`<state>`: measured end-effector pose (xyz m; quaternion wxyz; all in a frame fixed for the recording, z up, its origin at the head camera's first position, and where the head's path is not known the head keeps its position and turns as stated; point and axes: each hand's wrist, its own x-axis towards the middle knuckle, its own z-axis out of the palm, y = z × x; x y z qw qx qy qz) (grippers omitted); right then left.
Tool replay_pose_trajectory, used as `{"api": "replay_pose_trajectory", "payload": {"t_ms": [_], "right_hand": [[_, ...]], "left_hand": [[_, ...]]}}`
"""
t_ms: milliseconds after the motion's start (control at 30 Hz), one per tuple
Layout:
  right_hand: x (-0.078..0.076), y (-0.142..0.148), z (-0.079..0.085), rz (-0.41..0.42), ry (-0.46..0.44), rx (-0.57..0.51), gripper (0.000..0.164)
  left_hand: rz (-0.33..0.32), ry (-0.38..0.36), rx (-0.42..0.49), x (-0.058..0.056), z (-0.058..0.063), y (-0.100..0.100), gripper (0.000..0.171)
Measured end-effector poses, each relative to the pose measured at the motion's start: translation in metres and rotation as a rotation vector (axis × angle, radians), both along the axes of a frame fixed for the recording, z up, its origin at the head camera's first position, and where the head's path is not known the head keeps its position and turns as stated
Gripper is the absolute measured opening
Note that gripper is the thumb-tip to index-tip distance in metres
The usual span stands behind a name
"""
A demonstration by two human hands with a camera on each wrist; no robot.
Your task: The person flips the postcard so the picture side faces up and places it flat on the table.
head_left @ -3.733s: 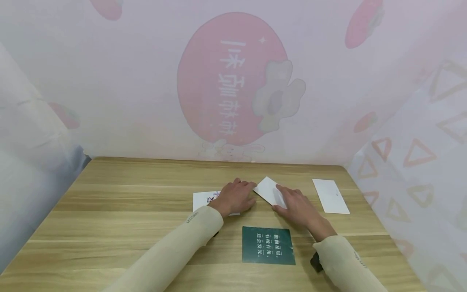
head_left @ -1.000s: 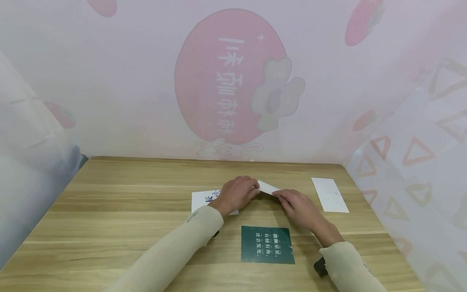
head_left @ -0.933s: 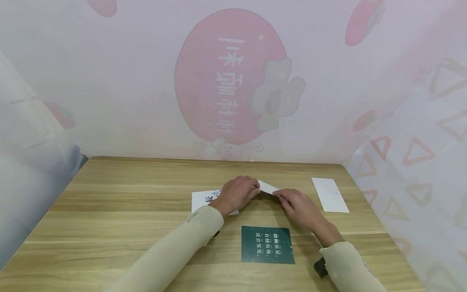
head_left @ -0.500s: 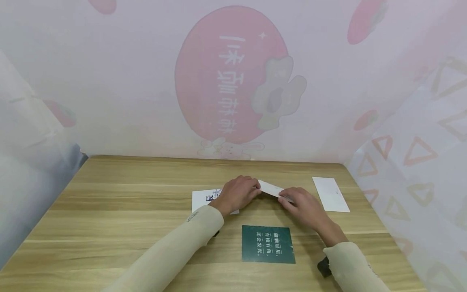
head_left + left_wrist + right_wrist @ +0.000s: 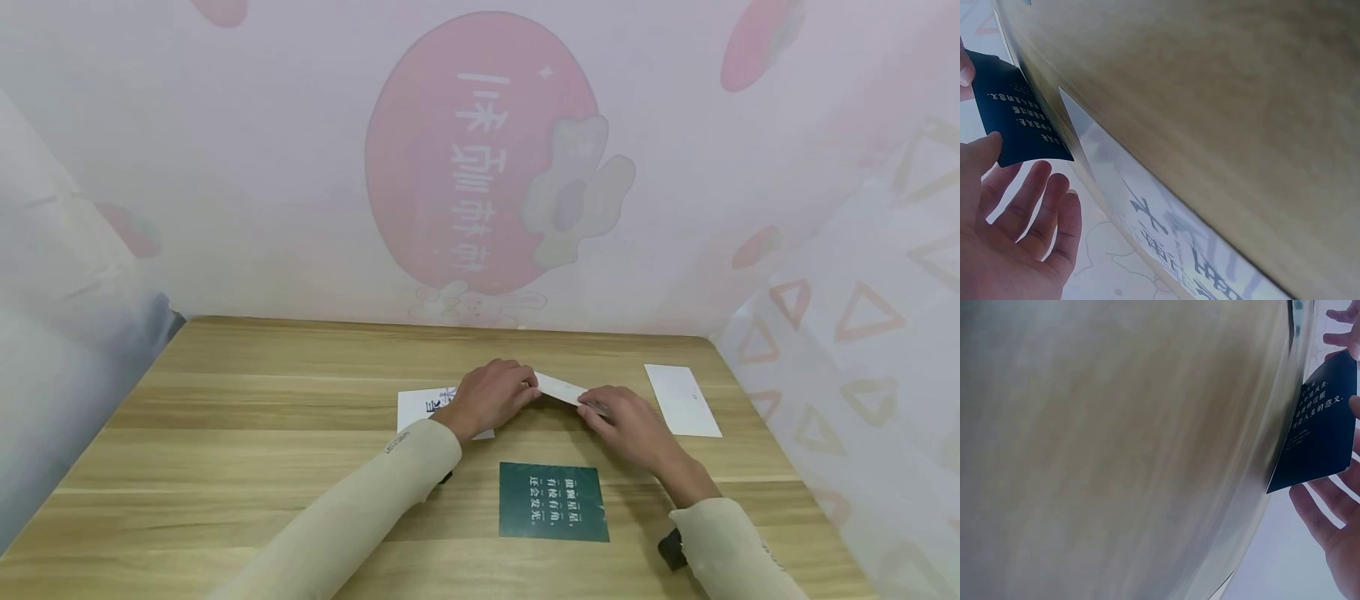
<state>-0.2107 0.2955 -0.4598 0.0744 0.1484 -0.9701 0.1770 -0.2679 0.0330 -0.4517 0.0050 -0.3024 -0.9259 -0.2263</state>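
Note:
Both hands hold one small card [image 5: 557, 388] between them, tilted up off the table. Its white back shows in the head view; its dark blue face with white printed characters appears in the wrist views. My left hand [image 5: 491, 396] pinches the card's left end between thumb and fingers. At the opposite end, my right hand [image 5: 628, 427] grips it with thumb and fingers. Partly hidden under the left hand and forearm lies a white card with dark brush lettering [image 5: 417, 408]. Nearer the body, a dark green card [image 5: 553, 502] with white characters lies flat.
Another white card [image 5: 682, 400] lies flat toward the right edge of the wooden table [image 5: 262, 467]. A pale printed curtain [image 5: 300, 167] hangs behind the table and along its sides.
Several seconds ago the card's white back faced up more broadly; it now stands tilted, showing a narrow strip. Over the last second the right hand has slid slightly right.

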Motion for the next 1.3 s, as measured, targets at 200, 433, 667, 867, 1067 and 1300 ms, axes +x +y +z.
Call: {"api": "replay_pose_trajectory", "payload": {"t_ms": [200,433,667,867,1067,1300], "right_hand": [[0.0,0.003,-0.001,-0.004,0.001,-0.008,0.026],[-0.001,0.003,-0.001,-0.004,-0.001,-0.023,0.025],[0.0,0.005,0.001,-0.018,0.007,-0.053,0.024],[0.001,0.008,0.002,-0.03,0.01,-0.064,0.023],[0.003,0.011,0.002,-0.07,0.019,-0.05,0.028],[0.005,0.013,0.0,-0.11,0.025,-0.055,0.032]], "left_hand": [[-0.004,-0.003,0.008,0.0,0.001,0.0,0.027],[-0.001,-0.038,0.012,0.001,0.002,0.0,0.028],[-0.004,-0.052,0.041,0.001,0.001,0.0,0.029],[-0.009,-0.05,0.055,0.0,0.001,0.0,0.028],[-0.014,-0.051,0.058,-0.001,0.0,0.001,0.029],[-0.007,-0.059,0.069,-0.001,0.0,0.001,0.029]]}}
